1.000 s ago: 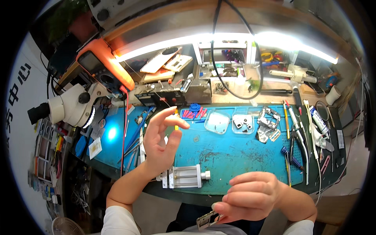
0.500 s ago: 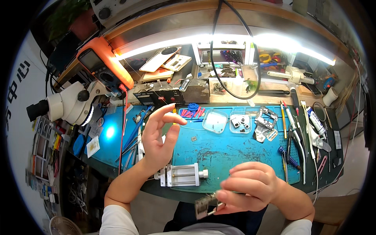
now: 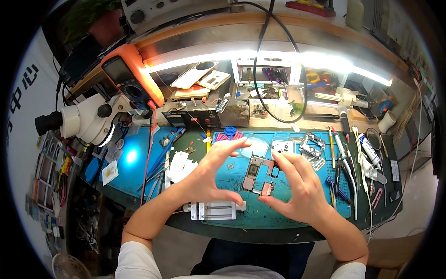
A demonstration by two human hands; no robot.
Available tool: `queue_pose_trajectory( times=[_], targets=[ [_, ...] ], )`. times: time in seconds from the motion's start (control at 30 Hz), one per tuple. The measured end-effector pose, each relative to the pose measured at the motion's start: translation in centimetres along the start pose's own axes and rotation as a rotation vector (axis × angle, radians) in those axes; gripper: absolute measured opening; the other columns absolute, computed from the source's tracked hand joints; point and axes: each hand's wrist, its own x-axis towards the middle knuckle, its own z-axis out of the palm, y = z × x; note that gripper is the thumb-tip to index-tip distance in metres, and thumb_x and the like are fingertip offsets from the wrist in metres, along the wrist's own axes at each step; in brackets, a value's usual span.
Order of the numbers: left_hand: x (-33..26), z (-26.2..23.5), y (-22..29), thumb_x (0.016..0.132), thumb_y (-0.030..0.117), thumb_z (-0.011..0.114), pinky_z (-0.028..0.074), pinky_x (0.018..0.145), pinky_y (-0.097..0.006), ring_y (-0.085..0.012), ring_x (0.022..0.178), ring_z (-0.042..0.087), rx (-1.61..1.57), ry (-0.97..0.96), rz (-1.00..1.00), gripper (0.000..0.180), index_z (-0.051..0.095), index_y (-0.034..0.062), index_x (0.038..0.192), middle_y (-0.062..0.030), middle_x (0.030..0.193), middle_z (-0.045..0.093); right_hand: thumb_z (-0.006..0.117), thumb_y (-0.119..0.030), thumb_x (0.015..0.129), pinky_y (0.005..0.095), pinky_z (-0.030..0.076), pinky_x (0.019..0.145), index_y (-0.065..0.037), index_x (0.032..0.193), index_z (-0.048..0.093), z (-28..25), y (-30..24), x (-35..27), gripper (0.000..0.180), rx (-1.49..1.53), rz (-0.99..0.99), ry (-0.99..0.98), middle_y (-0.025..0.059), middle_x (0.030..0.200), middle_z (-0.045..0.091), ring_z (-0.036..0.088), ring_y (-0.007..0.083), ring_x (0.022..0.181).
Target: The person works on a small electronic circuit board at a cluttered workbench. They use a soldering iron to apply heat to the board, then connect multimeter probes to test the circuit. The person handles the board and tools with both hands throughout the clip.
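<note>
A phone circuit board, flat with a dark chip and copper-coloured patches, is held up over the blue work mat. My right hand pinches its right side between thumb and fingers. My left hand is to the left of the board, apart from it, thumb and fingers spread in a wide C with nothing between them. Under my left hand stands a metal board clamp, partly covered by the thumb. A small square chip lies on the mat between my left hand and the board.
Behind the board are a clear plastic box and a metal phone frame. Soldering tools and a blue-handled screwdriver lie at the right. A microscope and an orange multimeter stand left. A black cable loop hangs at the back.
My right hand has raised the circuit board from near my lap to above the mat, turning its face into view. My left hand has moved right and lower, fingers spread wider.
</note>
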Motion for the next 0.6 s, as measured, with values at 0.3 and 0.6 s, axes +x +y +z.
queue_pose_trajectory(
  times=[0.3,0.6],
  targets=[
    [-0.3,0.3,0.5,0.073,0.028,0.095,0.042,0.111,-0.046,-0.0294,0.130,0.056,0.155,-0.022,0.072,0.108,0.035,0.0069,0.160,-0.0111,0.141,0.063,0.092,-0.025,0.072,0.0406,0.055,0.091,-0.001,0.145,0.053,0.1,0.0,0.0,0.086,0.045,-0.050,-0.018,0.0172,0.133,0.057,0.063,0.0309,0.114],
    [-0.9,0.6,0.3,0.072,0.034,0.095,0.041,0.112,-0.045,-0.0282,0.130,0.056,0.102,-0.011,0.085,0.106,0.039,0.0075,0.158,-0.0095,0.139,0.065,0.066,-0.014,0.104,0.0248,0.055,0.064,0.003,0.131,0.060,-0.1,-0.2,-0.2,0.033,0.933,0.713,-0.169,0.0066,0.095,0.073,0.071,0.0110,0.076]
  ],
)
